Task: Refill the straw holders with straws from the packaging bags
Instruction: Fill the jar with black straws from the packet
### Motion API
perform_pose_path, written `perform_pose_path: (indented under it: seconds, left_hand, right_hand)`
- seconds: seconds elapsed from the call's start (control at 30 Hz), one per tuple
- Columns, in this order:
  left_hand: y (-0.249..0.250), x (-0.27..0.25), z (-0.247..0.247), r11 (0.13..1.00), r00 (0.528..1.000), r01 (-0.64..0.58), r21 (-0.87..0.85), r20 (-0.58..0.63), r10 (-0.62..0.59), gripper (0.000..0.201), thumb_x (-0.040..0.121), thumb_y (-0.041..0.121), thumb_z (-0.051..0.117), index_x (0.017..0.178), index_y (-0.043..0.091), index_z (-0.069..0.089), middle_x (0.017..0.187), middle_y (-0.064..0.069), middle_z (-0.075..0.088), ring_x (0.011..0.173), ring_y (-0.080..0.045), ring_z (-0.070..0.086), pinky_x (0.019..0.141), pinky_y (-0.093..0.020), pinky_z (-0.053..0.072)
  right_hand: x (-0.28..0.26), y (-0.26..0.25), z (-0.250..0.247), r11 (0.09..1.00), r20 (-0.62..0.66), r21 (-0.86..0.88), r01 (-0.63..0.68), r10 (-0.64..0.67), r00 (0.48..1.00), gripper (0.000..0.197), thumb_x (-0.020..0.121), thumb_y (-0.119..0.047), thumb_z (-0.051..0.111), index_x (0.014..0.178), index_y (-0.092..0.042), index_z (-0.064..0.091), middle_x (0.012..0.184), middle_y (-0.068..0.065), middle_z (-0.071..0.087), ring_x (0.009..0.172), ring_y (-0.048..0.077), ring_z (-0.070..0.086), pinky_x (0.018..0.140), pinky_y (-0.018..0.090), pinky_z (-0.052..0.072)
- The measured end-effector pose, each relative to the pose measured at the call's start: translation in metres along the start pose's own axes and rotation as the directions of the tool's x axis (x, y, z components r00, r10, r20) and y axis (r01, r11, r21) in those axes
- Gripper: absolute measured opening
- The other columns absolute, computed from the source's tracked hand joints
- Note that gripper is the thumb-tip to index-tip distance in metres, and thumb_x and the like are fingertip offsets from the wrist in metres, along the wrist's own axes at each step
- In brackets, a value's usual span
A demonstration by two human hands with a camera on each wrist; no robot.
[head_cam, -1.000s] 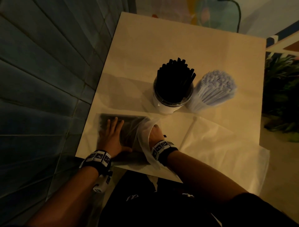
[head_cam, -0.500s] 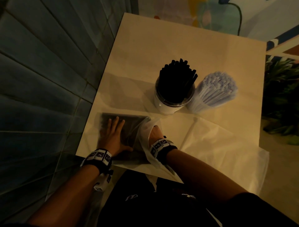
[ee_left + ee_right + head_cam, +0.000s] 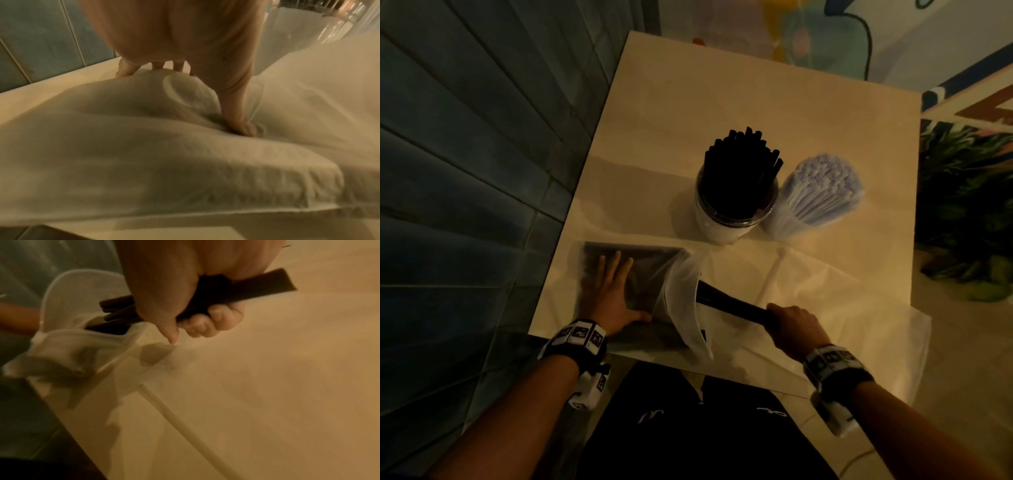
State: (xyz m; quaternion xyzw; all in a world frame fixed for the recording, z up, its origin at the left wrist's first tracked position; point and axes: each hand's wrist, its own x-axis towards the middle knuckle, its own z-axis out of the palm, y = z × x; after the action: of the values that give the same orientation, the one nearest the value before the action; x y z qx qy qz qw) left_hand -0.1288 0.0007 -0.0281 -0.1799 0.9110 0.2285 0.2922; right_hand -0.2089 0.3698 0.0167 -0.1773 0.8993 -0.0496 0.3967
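Observation:
A translucent packaging bag (image 3: pixel 650 277) of black straws lies at the table's near left corner. My left hand (image 3: pixel 609 291) presses flat on it, fingers spread; the left wrist view shows the thumb (image 3: pixel 236 113) dug into the bag (image 3: pixel 144 154). My right hand (image 3: pixel 791 325) grips a bundle of black straws (image 3: pixel 732 305), partly drawn out of the bag's mouth to the right. The right wrist view shows the fingers (image 3: pixel 216 321) curled round that bundle (image 3: pixel 236 293). Behind stand a clear straw holder (image 3: pixel 732 219) full of black straws and a second holder of pale wrapped straws (image 3: pixel 818 195).
A flat, empty-looking white bag (image 3: pixel 842 308) lies across the table's near right, overhanging the edge. A dark tiled wall (image 3: pixel 465 171) runs along the left of the table (image 3: pixel 756 102). Plants (image 3: pixel 969 205) stand beyond the right edge.
My right hand, earlier inside the bag's mouth, has pulled back to the right with a bundle of black straws. The left hand has stayed pressed on the bag.

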Motion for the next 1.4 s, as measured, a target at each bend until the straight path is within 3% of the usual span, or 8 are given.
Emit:
perform_pose_path:
  seconds: [0.23,0.4,0.7,0.87,0.93,1.03,1.17,1.4]
  left_hand:
    - [0.021,-0.016,-0.018,0.934,0.996,-0.081,-0.347,-0.054,0.067,0.086,0.079,0.038,0.079,0.15,0.029,0.031,0.163,0.006,0.017,0.15,-0.016,0.009,0.12,-0.052,0.018]
    - [0.094,-0.054,-0.059,0.569,0.979,-0.188,-0.8,-0.107,0.171,0.061,0.088,0.06,0.053,0.141,0.03,0.046,0.143,0.015,0.05,0.131,0.003,0.044,0.114,-0.032,0.034]
    - [0.161,-0.075,-0.08,0.259,0.96,-0.257,-0.931,-0.215,0.18,0.052,0.097,0.049,0.031,0.123,0.015,0.06,0.125,-0.004,0.067,0.119,-0.019,0.062,0.106,-0.041,0.045]
    - [0.132,-0.067,-0.083,0.094,0.991,-0.137,-0.986,-0.137,0.005,0.057,0.098,0.056,0.024,0.114,0.018,0.064,0.115,-0.002,0.072,0.115,-0.021,0.064,0.107,-0.044,0.044]
    - [0.126,-0.062,-0.073,0.126,0.999,0.016,-0.992,0.01,-0.044,0.059,0.101,0.054,0.022,0.108,0.015,0.065,0.107,-0.005,0.074,0.108,-0.023,0.068,0.099,-0.041,0.049]
    - [0.131,-0.067,-0.058,-0.038,0.96,0.277,-0.96,0.279,-0.037,0.062,0.101,0.054,0.025,0.098,0.009,0.067,0.101,-0.013,0.072,0.087,-0.029,0.072,0.089,-0.048,0.05]
    - [0.135,-0.08,-0.038,-0.17,0.956,0.29,-0.942,0.276,0.101,0.044,0.092,0.046,0.043,0.105,0.02,0.075,0.115,-0.012,0.071,0.097,-0.032,0.071,0.09,-0.052,0.049]
    - [0.129,-0.077,-0.025,-0.074,0.964,0.256,-0.964,0.249,0.094,0.032,0.076,0.054,0.063,0.097,0.035,0.077,0.103,-0.006,0.068,0.092,-0.024,0.058,0.074,-0.034,0.04]
  right_hand:
    - [-0.031,0.04,-0.015,0.989,-0.189,0.122,-0.077,0.1,0.977,0.009,0.091,-0.026,0.062,0.1,-0.026,0.06,0.07,-0.005,0.058,0.062,0.022,0.054,0.057,0.029,0.038]
    - [-0.034,0.008,-0.04,0.986,-0.271,0.094,0.136,-0.106,0.957,0.012,0.087,-0.026,0.066,0.097,-0.022,0.064,0.077,-0.003,0.066,0.07,0.027,0.063,0.06,0.033,0.045]
    - [-0.001,-0.105,-0.062,0.867,-0.32,0.243,0.435,-0.352,0.88,0.007,0.09,-0.029,0.063,0.091,-0.024,0.057,0.074,-0.01,0.06,0.066,0.014,0.057,0.065,0.033,0.049]
    - [-0.012,-0.128,-0.087,0.52,-0.491,0.687,0.508,-0.182,0.852,0.008,0.091,-0.024,0.069,0.086,-0.026,0.064,0.067,-0.016,0.061,0.06,0.001,0.057,0.059,0.023,0.047]
    - [-0.018,-0.139,-0.101,0.333,-0.503,0.79,0.515,-0.129,0.855,0.017,0.089,-0.017,0.072,0.076,-0.015,0.062,0.064,-0.004,0.06,0.057,0.012,0.056,0.057,0.032,0.049]
    - [-0.024,-0.156,-0.112,0.157,-0.53,0.826,0.541,-0.106,0.841,0.022,0.086,-0.011,0.074,0.075,0.0,0.058,0.066,0.017,0.059,0.059,0.023,0.058,0.058,0.036,0.05]
    - [-0.029,-0.169,-0.101,0.094,-0.53,0.833,0.546,-0.152,0.834,0.02,0.084,-0.007,0.076,0.073,-0.008,0.059,0.065,0.016,0.059,0.06,0.028,0.061,0.058,0.039,0.052]
    - [-0.039,-0.165,-0.09,0.058,-0.534,0.832,0.552,-0.189,0.824,0.02,0.081,-0.005,0.077,0.075,-0.001,0.058,0.073,0.018,0.064,0.069,0.036,0.063,0.064,0.05,0.055]
